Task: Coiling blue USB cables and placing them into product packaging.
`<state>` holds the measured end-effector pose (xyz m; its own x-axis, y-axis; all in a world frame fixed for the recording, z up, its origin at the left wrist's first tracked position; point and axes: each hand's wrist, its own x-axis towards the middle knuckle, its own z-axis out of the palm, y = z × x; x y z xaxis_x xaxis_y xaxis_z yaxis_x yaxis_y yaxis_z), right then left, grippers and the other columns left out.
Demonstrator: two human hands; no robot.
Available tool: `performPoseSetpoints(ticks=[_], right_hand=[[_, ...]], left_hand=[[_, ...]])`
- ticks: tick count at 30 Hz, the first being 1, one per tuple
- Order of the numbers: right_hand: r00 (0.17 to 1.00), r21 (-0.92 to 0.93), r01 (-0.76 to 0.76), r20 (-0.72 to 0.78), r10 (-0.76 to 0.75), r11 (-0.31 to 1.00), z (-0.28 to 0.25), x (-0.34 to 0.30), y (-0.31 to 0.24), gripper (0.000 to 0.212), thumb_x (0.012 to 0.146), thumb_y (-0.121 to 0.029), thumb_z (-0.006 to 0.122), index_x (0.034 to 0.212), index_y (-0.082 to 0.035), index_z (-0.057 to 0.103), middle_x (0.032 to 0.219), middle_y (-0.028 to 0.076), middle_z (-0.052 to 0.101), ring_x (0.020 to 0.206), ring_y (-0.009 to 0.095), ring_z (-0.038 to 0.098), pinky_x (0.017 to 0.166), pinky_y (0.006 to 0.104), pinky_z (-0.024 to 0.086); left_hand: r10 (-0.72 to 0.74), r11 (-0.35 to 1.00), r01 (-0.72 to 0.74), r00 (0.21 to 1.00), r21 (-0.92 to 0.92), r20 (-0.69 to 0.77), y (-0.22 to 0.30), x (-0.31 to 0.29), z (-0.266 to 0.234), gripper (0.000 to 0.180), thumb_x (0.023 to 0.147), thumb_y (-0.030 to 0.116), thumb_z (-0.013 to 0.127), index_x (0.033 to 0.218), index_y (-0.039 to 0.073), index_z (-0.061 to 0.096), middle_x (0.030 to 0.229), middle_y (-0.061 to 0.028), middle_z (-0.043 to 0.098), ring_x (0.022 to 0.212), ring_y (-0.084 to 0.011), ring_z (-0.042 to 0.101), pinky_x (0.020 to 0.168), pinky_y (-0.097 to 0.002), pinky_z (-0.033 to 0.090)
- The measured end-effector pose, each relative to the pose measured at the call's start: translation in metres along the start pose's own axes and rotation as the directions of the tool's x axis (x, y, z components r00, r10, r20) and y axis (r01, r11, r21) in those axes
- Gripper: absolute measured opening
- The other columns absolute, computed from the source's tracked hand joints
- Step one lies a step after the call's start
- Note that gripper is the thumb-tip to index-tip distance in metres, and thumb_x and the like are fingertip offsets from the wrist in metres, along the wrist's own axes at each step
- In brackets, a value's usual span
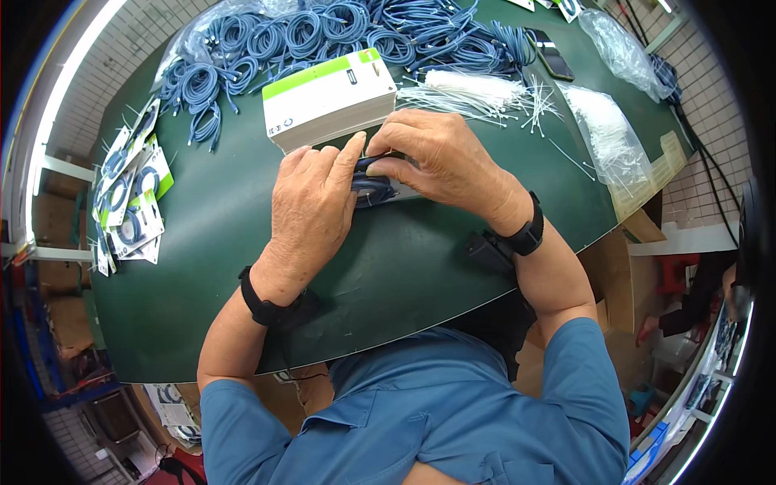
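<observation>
Close in front of the card stack, a coiled blue cable (373, 191) is between my two hands, with a pale card edge (404, 192) showing beside it. My left hand (315, 194) is closed on the coil's left side, its index finger and thumb at the top of it. From the right, my right hand (440, 158) pinches the upper part of the coil between thumb and fingers. The fingers cover much of the cable, and whether a tie is in the pinch is hidden. Just beyond stands a thick stack of white and green cards (327, 93).
Many coiled blue cables (303, 36) lie along the far side of the green table (202, 315). White cable ties (477, 89) lie right of the stack, near a bag of ties (606, 133) and a phone (551, 55). Carded cables (133, 202) pile up at left.
</observation>
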<state>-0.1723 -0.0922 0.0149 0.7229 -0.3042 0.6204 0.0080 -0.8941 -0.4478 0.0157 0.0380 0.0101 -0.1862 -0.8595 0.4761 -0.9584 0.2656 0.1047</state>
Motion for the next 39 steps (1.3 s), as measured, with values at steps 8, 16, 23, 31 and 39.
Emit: performPoseSetpoints(ticks=[8,16,23,31,39], right_hand=[[0.999,-0.156,0.041,-0.026,-0.046,0.987,0.004,0.002,-0.001,0.022,0.083,-0.013,0.084,0.092,-0.005,0.066,0.088,0.007,0.068,0.081,0.028,0.068,0.069,0.0392,0.056],[0.999,-0.133,0.035,-0.024,-0.039,0.990,0.009,0.001,0.001,0.022,0.082,-0.012,0.085,0.091,-0.005,0.066,0.088,0.007,0.069,0.081,0.027,0.068,0.069,0.0388,0.056],[0.995,-0.098,0.057,-0.073,-0.065,0.994,0.010,0.001,0.001,0.021,0.079,-0.008,0.087,0.089,-0.005,0.069,0.089,0.006,0.070,0.082,0.025,0.068,0.070,0.0361,0.055],[0.995,-0.054,0.072,-0.067,-0.076,0.996,0.014,0.000,0.006,0.019,0.078,-0.007,0.088,0.088,-0.006,0.072,0.089,0.005,0.071,0.081,0.024,0.068,0.069,0.0359,0.055],[0.989,-0.109,0.101,-0.099,-0.112,0.989,0.015,0.000,-0.003,0.033,0.073,-0.021,0.093,0.092,-0.007,0.070,0.095,0.004,0.072,0.083,0.025,0.068,0.069,0.0369,0.054]], left_hand=[[-0.071,0.974,0.054,0.995,-0.220,-0.072,-0.010,-0.002,-0.001,0.057,0.075,-0.002,0.078,0.130,0.006,0.065,0.099,-0.0122,0.068,0.092,-0.0327,0.067,0.085,-0.0424,0.055],[-0.087,0.917,0.037,0.990,-0.397,-0.108,-0.019,-0.004,-0.004,0.035,0.077,-0.002,0.084,0.109,0.004,0.070,0.095,-0.0119,0.070,0.086,-0.0314,0.071,0.075,-0.0403,0.057],[-0.042,0.925,-0.034,0.981,-0.378,-0.191,-0.020,-0.002,-0.003,0.026,0.077,-0.003,0.084,0.098,0.001,0.069,0.095,-0.0106,0.072,0.083,-0.0298,0.071,0.071,-0.0378,0.058],[0.096,0.967,-0.156,0.956,-0.201,-0.277,-0.025,-0.006,0.003,0.026,0.074,-0.007,0.080,0.094,0.001,0.066,0.096,-0.0111,0.072,0.083,-0.0286,0.072,0.072,-0.0365,0.061],[0.070,0.968,-0.134,0.955,-0.210,-0.287,-0.025,-0.005,0.003,0.025,0.074,-0.008,0.079,0.093,0.001,0.065,0.095,-0.0109,0.071,0.083,-0.0288,0.071,0.071,-0.0367,0.060]])
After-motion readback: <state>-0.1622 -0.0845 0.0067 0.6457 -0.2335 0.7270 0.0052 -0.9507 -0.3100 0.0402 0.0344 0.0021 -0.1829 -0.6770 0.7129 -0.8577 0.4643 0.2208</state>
